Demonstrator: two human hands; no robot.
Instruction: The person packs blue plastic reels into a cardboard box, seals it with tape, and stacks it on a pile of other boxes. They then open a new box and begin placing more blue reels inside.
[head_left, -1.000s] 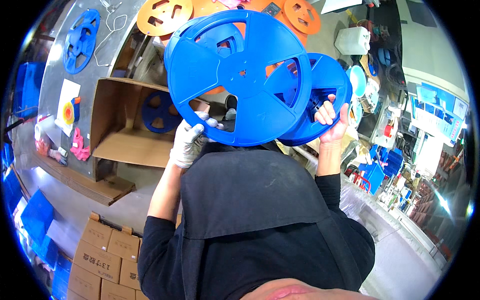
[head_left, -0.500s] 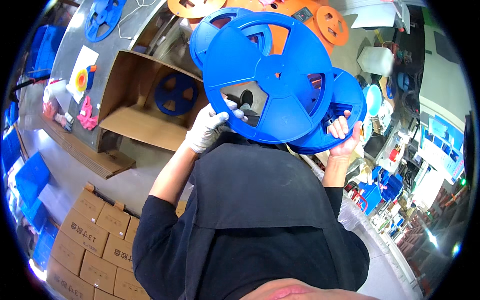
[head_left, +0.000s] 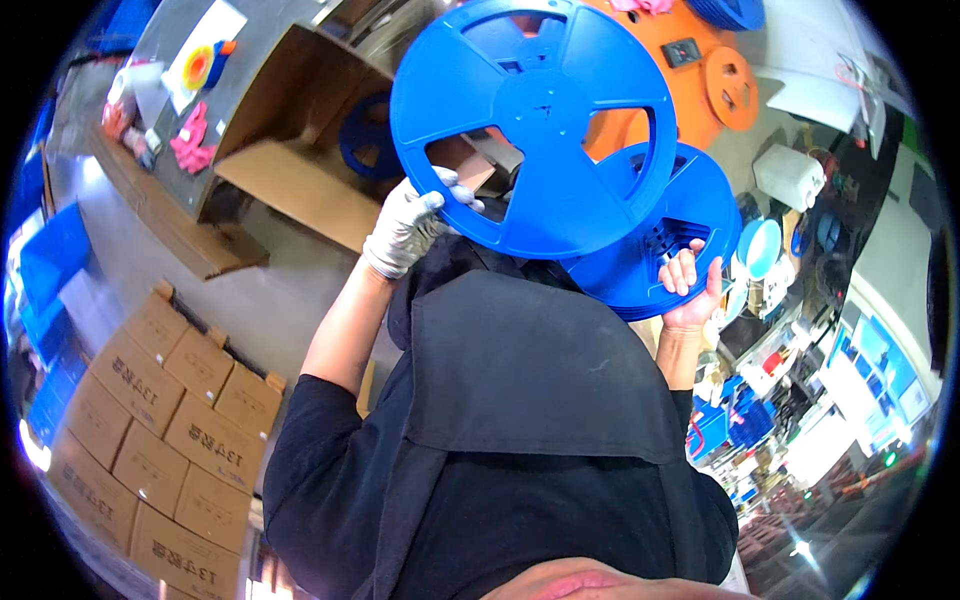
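Note:
My left hand (head_left: 408, 222), in a pale glove, grips the lower left rim of a large round blue plastic reel (head_left: 560, 190), with fingers curled through one of its openings. The reel faces me and is held up in front of my chest. Bare, my right hand (head_left: 690, 285) is closed round the edge of a stack of similar blue reels (head_left: 710, 215). The front reel overlaps the left part of that stack and hides it. Whether the two touch, I cannot tell.
An open cardboard box (head_left: 290, 190) with a blue reel (head_left: 370, 135) inside lies on the left. Beyond the reels is an orange machine table (head_left: 650, 35) with an orange disc (head_left: 731, 88). Stacked cartons (head_left: 170, 420) stand lower left. A white jug (head_left: 790, 178) is at the right.
My view has shifted, so the surroundings sit differently. The reel in my left hand has turned, its openings now placed elsewhere. My right hand still holds the stack.

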